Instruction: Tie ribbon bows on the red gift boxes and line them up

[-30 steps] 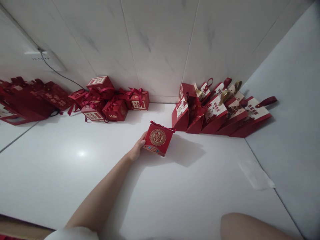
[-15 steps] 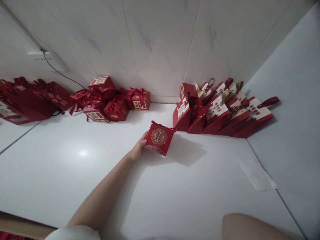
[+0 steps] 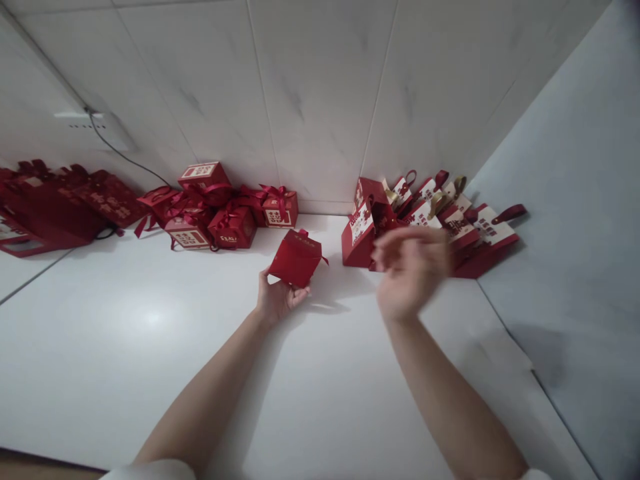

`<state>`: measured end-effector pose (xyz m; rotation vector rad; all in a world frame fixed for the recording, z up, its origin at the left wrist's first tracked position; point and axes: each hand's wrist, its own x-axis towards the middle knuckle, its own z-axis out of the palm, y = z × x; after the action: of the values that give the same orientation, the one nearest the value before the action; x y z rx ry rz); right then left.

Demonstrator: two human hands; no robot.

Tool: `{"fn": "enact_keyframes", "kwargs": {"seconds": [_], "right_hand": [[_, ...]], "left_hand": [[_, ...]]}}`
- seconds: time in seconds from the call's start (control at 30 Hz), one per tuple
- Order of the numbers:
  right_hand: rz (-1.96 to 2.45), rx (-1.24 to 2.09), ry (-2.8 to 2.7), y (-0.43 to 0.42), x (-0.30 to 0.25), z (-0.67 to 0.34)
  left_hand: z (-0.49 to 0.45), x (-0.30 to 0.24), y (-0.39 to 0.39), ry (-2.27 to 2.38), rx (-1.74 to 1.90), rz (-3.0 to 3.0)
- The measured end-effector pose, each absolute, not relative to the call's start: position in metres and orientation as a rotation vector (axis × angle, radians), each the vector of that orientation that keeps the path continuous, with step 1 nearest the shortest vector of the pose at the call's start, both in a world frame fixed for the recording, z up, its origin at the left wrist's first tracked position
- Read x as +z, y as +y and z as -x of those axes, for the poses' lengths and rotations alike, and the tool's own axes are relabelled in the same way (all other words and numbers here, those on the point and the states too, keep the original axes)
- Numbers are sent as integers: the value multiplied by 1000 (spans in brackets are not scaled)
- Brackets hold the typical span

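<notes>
My left hand (image 3: 280, 300) is closed around the lower side of a red gift box (image 3: 297, 257), holding it tilted over the white table. A dark red ribbon shows at the box's top and right side. To the right, my right hand (image 3: 413, 270) is in the air, smeared by motion, with its fingers seemingly bent. Whether anything is in them I cannot make out. Behind it stands a row of red and white gift boxes with loop handles (image 3: 357, 233), partly covered by the hand.
Several ribbon-tied red gift boxes (image 3: 233, 227) are grouped by the tiled wall. Red gift bags (image 3: 47, 207) stand at the far left, near a cable and a wall socket (image 3: 93, 127). A pale panel (image 3: 565, 233) borders the white table (image 3: 320, 387) on the right.
The gift box in my left hand has turned, so its round gold emblem no longer shows, and has shifted slightly left. My right hand has come up from the lower right edge.
</notes>
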<state>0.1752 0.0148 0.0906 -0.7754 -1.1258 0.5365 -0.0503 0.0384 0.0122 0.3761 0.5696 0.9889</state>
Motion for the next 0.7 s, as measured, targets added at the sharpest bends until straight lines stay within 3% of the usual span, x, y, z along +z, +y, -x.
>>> {"fn": "enact_keyframes", "kwargs": {"seconds": [0.27,0.7], "right_hand": [[874,1152,-1002,9,2,-118],[853,1157,-1118,16,-4,-125]], "left_hand": [[51,12,35,352,675,-383],[53,5,39,403,367,-545]]}}
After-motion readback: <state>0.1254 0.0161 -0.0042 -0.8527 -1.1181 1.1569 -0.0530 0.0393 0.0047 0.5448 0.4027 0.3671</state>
